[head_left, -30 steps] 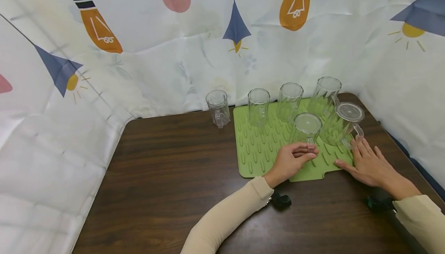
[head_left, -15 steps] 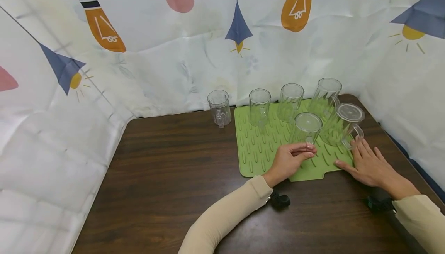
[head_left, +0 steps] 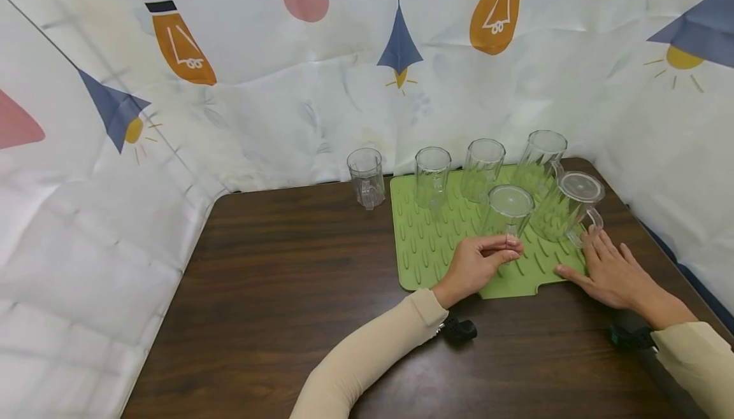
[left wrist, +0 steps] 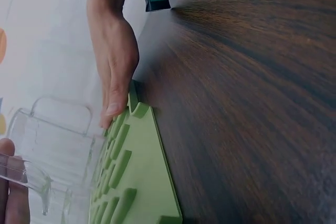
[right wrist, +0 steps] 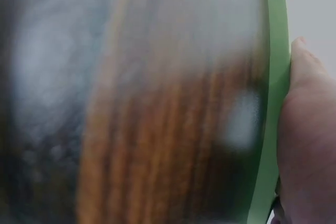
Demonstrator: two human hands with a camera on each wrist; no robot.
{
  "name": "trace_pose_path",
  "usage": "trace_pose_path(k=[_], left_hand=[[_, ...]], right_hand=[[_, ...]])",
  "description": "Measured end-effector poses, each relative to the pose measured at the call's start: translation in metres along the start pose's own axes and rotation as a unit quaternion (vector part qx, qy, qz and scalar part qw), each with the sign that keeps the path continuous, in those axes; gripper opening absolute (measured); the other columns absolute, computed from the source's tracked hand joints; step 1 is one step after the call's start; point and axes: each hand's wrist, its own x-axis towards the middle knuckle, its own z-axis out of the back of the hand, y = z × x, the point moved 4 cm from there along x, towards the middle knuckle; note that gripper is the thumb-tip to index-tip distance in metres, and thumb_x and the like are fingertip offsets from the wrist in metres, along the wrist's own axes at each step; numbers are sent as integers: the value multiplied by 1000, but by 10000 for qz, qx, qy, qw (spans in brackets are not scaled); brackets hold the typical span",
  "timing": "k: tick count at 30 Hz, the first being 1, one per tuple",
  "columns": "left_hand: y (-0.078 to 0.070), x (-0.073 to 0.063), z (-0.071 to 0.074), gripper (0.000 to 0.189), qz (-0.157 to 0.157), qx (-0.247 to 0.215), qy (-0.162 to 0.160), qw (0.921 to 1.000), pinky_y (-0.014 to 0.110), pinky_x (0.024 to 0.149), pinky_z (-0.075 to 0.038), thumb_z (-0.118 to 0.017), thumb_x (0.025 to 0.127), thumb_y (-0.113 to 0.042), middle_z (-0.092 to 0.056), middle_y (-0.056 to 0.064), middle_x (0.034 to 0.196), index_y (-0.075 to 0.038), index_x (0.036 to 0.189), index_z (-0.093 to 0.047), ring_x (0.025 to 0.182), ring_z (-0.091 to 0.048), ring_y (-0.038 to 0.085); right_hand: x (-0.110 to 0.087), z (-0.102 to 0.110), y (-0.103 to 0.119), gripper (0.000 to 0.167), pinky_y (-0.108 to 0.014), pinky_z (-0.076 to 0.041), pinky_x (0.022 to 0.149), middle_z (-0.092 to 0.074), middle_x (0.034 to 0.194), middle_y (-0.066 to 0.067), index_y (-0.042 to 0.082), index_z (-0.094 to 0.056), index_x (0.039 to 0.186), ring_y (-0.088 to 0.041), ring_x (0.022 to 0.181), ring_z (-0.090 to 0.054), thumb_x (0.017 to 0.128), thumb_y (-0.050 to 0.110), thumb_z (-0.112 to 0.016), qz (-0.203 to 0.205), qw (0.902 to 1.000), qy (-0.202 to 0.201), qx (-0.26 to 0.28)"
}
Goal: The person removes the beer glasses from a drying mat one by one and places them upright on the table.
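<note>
In the head view my left hand (head_left: 474, 263) pinches the handle of a clear glass mug (head_left: 507, 212), which stands upside down on a green ridged drying mat (head_left: 421, 260). The left wrist view shows fingertips (left wrist: 16, 198) at that handle, beside the mug's clear wall. My right hand (head_left: 616, 274) lies flat at the mat's right front corner, fingers spread. Its fingertips are close to the handle of a second upside-down mug (head_left: 564, 207); whether they touch it I cannot tell. In the right wrist view, part of the right hand (right wrist: 310, 129) rests along the mat's green edge.
Three more glass mugs, a left one (head_left: 432, 180), a middle one (head_left: 483, 170) and a right one (head_left: 539, 161), stand along the mat's back. Another glass mug (head_left: 367, 180) stands on the dark wooden table (head_left: 275, 291), left of the mat. A patterned white curtain (head_left: 258, 113) hangs behind.
The head view has turned slightly left, so the scene sits a little farther right. Both hands and the mugs keep their places on the mat.
</note>
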Motion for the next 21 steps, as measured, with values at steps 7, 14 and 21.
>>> trace_pose_path(k=[7, 14, 21], left_hand=[[-4, -3, 7, 26, -85, -271, -24, 9996, 24, 90, -63, -70, 96, -5, -75, 26, 116, 5, 120, -74, 107, -77, 29], [-7, -6, 11, 27, -32, -124, -20, 9999, 20, 88, -62, -71, 96, -8, -76, 24, 117, 4, 120, -74, 109, -77, 31], [-10, -8, 15, 30, -117, -112, 55, 9999, 19, 88, -62, -70, 96, -5, -75, 27, 117, 8, 123, -71, 110, -74, 40]], right_hand=[[1, 1, -3, 109, -84, -8, 114, 6, 162, -46, -18, -2, 158, -61, 153, 2, 103, 65, -47, 8, 10000, 72, 24], [-1, 3, -6, 103, -84, -13, 111, 2, 163, -46, -16, -4, 159, -58, 155, 3, 104, 59, -49, 99, 9997, 10, 209], [-5, 10, -8, 91, -87, -17, 106, -7, 164, -42, -11, -14, 160, -62, 153, -1, 106, 53, -49, 186, 9994, -82, 295]])
